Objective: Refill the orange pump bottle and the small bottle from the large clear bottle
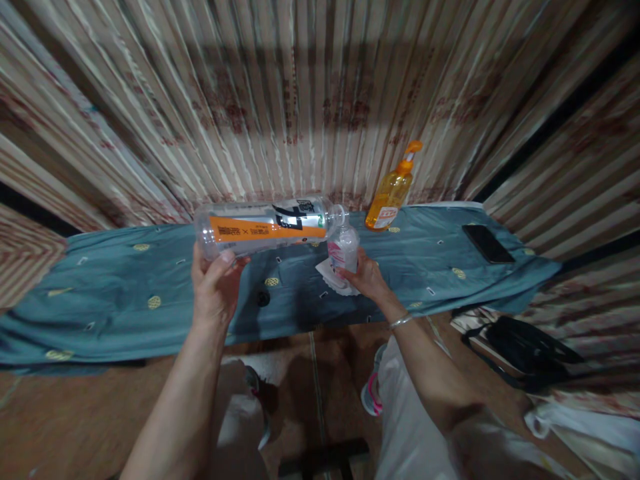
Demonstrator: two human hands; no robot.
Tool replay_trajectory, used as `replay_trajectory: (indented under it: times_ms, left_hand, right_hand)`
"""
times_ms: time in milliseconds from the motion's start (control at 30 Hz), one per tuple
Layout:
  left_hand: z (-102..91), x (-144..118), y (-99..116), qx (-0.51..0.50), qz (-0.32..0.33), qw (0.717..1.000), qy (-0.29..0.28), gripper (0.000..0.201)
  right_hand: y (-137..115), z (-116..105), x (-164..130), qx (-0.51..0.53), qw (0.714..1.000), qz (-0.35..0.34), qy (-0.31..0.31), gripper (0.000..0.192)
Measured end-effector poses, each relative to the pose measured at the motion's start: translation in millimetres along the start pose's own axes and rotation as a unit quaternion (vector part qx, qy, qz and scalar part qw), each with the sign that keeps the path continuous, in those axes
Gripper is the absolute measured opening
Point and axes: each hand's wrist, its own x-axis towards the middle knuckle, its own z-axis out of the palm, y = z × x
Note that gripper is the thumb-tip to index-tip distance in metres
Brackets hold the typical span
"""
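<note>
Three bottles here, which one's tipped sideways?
The large clear bottle with the orange label, in the left hand. The small bottle and orange pump bottle stand upright.

You can see an orange band with dark marks and an "X" on the big clear bottle (265, 228), plus big black signs beside it, too blurry to read. The orange pump bottle (389, 199) has a white and red label, but its words are too small to tell.
</note>
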Motion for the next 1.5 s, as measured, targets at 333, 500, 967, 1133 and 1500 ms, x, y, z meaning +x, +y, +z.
replay_trajectory:
  times_ms: [333, 500, 967, 1133, 1500]
  left_hand:
    - [0.8, -1.1, 1.1, -0.008, -0.005, 1.0, 0.0, 0.054]
    - [3.8, -1.0, 2.3, -0.021, -0.006, 1.0, 0.019, 0.053]
    - [9.2, -1.7, 5.3, -0.022, -0.01, 0.999, 0.035, 0.053]
    - [9.3, -1.3, 4.1, -0.018, -0.006, 0.999, 0.041, 0.05]
    - [6.4, 0.5, 2.7, -0.013, -0.002, 1.0, 0.027, 0.048]
  right_hand:
    - [-0.5, -0.8, -0.3, 0.005, 1.0, 0.005, -0.002, 0.053]
    - [0.7, -1.1, -0.1, 0.012, 1.0, -0.004, -0.007, 0.051]
    - [3.3, 0.7, 0.4, -0.013, 1.0, -0.007, -0.004, 0.056]
    - [4.2, 1.8, 0.6, -0.014, 1.0, -0.003, -0.003, 0.058]
    - [3.3, 2.2, 0.9, -0.016, 1.0, -0.006, 0.001, 0.055]
